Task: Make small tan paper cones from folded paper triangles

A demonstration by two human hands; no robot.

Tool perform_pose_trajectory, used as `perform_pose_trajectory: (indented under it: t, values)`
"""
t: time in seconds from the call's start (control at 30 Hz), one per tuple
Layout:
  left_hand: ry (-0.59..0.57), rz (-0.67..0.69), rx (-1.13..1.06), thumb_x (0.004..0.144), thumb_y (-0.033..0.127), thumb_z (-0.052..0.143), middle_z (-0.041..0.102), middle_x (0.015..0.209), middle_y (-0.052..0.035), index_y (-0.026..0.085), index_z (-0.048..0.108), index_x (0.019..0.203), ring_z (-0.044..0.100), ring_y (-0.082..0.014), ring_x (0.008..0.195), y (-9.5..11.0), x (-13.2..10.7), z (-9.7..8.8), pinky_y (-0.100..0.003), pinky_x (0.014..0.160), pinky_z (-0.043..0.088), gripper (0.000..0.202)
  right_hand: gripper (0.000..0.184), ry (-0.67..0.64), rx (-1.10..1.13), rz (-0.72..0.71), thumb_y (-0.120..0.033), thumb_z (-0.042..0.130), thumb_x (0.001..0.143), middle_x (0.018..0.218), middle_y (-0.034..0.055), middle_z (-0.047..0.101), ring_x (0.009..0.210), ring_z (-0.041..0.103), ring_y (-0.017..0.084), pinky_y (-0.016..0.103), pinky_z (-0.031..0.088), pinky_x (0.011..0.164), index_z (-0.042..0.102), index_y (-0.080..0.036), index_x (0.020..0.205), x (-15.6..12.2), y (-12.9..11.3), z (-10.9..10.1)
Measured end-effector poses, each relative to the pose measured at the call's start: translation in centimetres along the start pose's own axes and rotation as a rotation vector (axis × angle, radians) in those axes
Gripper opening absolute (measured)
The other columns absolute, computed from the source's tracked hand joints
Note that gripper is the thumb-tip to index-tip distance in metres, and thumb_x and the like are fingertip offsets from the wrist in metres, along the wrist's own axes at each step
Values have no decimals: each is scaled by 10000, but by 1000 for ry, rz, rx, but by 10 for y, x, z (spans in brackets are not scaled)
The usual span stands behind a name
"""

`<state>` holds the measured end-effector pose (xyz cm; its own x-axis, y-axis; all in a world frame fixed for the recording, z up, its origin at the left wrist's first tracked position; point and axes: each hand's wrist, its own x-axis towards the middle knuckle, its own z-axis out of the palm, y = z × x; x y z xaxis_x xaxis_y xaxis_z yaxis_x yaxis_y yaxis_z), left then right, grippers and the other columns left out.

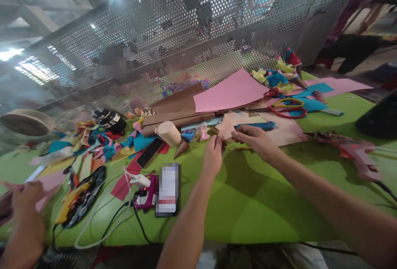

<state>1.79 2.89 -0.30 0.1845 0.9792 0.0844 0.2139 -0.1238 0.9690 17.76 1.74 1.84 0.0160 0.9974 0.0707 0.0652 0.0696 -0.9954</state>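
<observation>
My left hand (pixel 213 156) pinches a small pale peach piece of paper (pixel 227 125) by its lower edge, above the middle of the green table. At the paper's right side is my right hand (pixel 252 140), its thumb and fingers closed on the edge. Just behind it a blue rolled piece (pixel 259 126) lies on pale paper sheets (pixel 283 130). A white paper cup-like roll (pixel 169 133) and a brown paper cone (pixel 181 149) lie left of my hands.
A pink glue gun (pixel 356 153) lies on the right, near red-and-yellow-handled scissors (pixel 288 107). A phone (pixel 167 190) and a purple power strip (pixel 147 194) with cables lie left. A co-worker's hand (pixel 27 196) is at far left. Perforated metal panel (pixel 186 33) stands behind.
</observation>
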Motion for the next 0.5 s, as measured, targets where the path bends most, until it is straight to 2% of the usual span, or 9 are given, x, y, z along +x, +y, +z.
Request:
perform_pose_trajectory:
  t: [0.13, 0.3, 0.4, 0.5]
  values:
    - [-16, 17, -3, 915, 683, 464, 474, 582, 29, 213, 503, 683, 431, -122, 545, 3, -1, -1, -255, 532, 324, 526, 541, 40, -53, -40, -743, 677, 692, 604, -16, 497, 595, 415, 147, 303, 305, 564, 550, -223, 615, 0, 0, -1]
    - [-208, 6, 50, 955, 493, 483, 577, 608, 5, 197, 602, 735, 455, -118, 538, 9, 1, -10, -243, 522, 336, 387, 539, 103, -82, -77, -712, 703, 678, 549, -38, 429, 571, 373, 136, 305, 300, 575, 498, -228, 556, 5, 0, -6]
    - [-196, -23, 2, 930, 490, 505, 578, 606, 8, 201, 593, 722, 455, -116, 533, 10, 1, -11, -241, 516, 329, 367, 504, 134, -54, -82, -694, 708, 691, 576, -23, 478, 592, 410, 148, 306, 323, 581, 556, -222, 598, 6, 1, -4]
    - [-146, -39, -57, 909, 532, 522, 552, 570, 14, 203, 574, 685, 452, -115, 525, 9, 0, -5, -242, 516, 324, 402, 483, 97, 17, -58, -682, 727, 681, 628, -1, 551, 622, 469, 163, 305, 363, 591, 590, -220, 643, 4, 2, -1]
